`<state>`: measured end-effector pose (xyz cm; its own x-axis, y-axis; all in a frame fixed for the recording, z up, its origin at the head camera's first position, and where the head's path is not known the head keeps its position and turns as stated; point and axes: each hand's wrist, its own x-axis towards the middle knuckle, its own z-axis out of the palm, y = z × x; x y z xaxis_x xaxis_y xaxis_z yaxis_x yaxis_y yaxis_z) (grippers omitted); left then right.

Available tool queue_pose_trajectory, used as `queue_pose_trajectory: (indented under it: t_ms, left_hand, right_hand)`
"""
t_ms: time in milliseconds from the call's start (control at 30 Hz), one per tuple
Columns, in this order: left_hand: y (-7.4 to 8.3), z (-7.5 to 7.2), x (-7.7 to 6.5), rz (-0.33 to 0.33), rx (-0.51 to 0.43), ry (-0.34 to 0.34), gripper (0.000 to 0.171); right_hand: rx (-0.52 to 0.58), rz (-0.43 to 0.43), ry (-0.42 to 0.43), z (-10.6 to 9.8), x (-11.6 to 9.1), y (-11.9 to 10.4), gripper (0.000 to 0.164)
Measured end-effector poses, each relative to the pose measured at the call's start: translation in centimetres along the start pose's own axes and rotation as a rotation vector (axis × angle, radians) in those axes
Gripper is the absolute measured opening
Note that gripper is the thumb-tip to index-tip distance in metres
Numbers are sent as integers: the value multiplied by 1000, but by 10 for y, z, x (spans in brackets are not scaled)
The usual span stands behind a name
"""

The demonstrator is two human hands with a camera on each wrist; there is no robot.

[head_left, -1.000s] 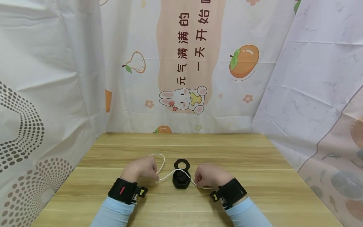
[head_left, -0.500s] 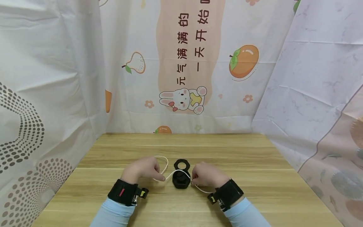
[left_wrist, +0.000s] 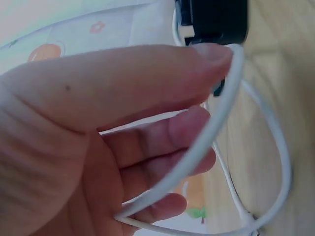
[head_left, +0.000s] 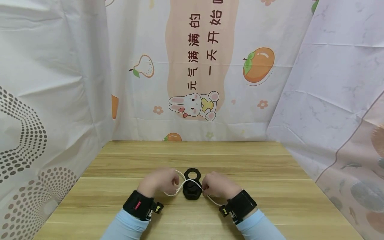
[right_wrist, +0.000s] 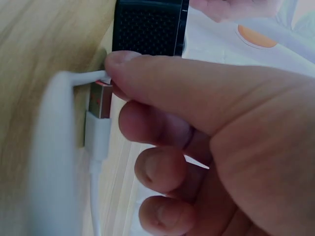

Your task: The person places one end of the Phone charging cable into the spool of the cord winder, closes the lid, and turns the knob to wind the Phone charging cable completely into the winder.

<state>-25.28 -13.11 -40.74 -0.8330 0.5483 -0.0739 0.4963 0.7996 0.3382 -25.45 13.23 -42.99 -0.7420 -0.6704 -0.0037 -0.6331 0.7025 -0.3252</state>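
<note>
one slim white cable [left_wrist: 216, 120], looped, metal-tipped plug [right_wrist: 100, 123]; left hand [head_left: 162, 181] and right hand [head_left: 219, 185] fingers [right_wrist: 147, 123] pinching it.

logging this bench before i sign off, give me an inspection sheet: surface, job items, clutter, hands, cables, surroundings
Surface: table, wood-grain top
Job's things: cable, white, held in both hands; black object on the table, a ring-shaped part at its far end
Clutter: nothing seen
Left hand: holds the cable, left of the black object
Right hand: pinches the cable between thumb and finger, right of the black object
Cables: just the white one seen; it crosses the black object in the head view, contact unclear; a metal-tipped plug shows in the right wrist view
Surroundings: printed curtain behind the table, more fabric at both sides
</note>
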Motion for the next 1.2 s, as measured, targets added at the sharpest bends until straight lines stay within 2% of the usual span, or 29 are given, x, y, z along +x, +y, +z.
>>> queue_pose_trajectory:
  t_ms: [200,367,500,767,1000,1200]
  left_hand:
    - [0,10,10,76,-5,10,17]
    - [-2,13,13,91,-39,15,11]
    - [-3,13,13,104,-50,18,14]
    - [-3,15,15,107,-19,37,25]
    - [-3,15,15,103,-3,44,23]
    - [-4,12,13,160,-10,68,22]
  right_hand:
    - [11,-10,3,1,1,2,12]
    - [10,-28,10,1,2,3,12]
    - [14,-42,17,1,2,3,14]
    - [33,-43,23,3,1,6,18]
    - [31,-35,22,3,2,7,20]
    - [32,-45,18,4,1,7,21]
